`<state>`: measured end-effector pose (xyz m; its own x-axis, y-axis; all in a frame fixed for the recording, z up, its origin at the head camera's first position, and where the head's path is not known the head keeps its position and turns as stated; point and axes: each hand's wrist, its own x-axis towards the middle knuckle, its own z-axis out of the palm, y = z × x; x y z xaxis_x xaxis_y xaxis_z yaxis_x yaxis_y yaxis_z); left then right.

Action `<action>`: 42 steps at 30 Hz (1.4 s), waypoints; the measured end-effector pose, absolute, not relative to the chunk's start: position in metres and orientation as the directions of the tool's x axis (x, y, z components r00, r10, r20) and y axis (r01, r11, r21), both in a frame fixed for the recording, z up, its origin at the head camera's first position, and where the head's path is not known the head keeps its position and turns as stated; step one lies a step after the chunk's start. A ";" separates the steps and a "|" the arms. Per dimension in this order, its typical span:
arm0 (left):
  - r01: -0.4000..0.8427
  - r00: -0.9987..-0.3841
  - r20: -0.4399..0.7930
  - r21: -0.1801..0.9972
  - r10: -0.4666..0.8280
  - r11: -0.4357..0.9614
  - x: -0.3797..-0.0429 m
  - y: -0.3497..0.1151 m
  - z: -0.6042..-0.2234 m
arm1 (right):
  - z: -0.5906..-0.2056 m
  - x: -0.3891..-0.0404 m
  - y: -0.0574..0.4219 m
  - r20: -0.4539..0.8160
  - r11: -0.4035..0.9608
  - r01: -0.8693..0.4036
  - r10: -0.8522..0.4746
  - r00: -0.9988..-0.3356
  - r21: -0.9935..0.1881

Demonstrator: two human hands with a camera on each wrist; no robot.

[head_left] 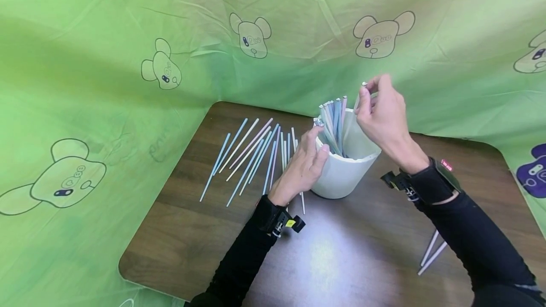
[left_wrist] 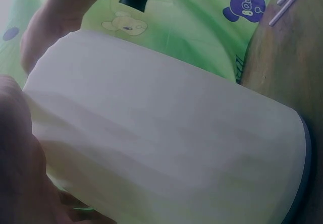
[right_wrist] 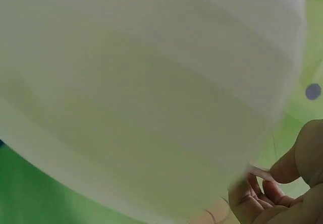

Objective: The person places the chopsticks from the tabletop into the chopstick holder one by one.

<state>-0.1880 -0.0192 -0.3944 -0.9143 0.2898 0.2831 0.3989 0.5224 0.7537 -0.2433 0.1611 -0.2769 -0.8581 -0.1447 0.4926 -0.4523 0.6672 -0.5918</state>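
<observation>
A white bucket point(head_left: 345, 174) stands upright on the table, holding a bundle of pastel straws point(head_left: 337, 117) that lean toward its left side. At its left rim, my left hand point(head_left: 300, 165) grips the wall, with the thumb on the near outer side. My right hand point(head_left: 384, 112) is above the right rim and pinches a pale straw point(right_wrist: 260, 172) between thumb and fingers. In the head view that straw's tip pokes out above the fingertips, and its lower part slants down into the bucket. The bucket's side fills most of both wrist views.
Loose blue, white and pink straws point(head_left: 251, 160) lie spread on the brown wooden table point(head_left: 179, 231), left of the bucket. Two pale purple straws point(head_left: 431, 257) lie at the right, partly under my right forearm. A green printed cloth point(head_left: 298, 75) hangs behind and beside the table.
</observation>
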 end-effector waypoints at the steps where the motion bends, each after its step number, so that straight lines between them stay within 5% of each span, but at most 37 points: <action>1: 0.399 -0.914 0.282 0.753 0.290 0.523 -0.188 -0.019 -0.394 | -0.281 -0.244 0.160 0.487 0.677 -0.450 -0.153 -0.860 -0.583; 21: 0.404 -0.912 0.289 0.751 0.290 0.523 -0.189 -0.019 -0.394 | -0.312 -0.256 0.155 0.420 0.747 -0.405 -0.186 -0.888 -0.527; 42: 0.366 -0.927 0.254 0.768 0.275 0.525 -0.187 -0.019 -0.393 | -0.287 -0.243 0.187 0.334 0.685 -0.296 -0.081 -0.939 -0.666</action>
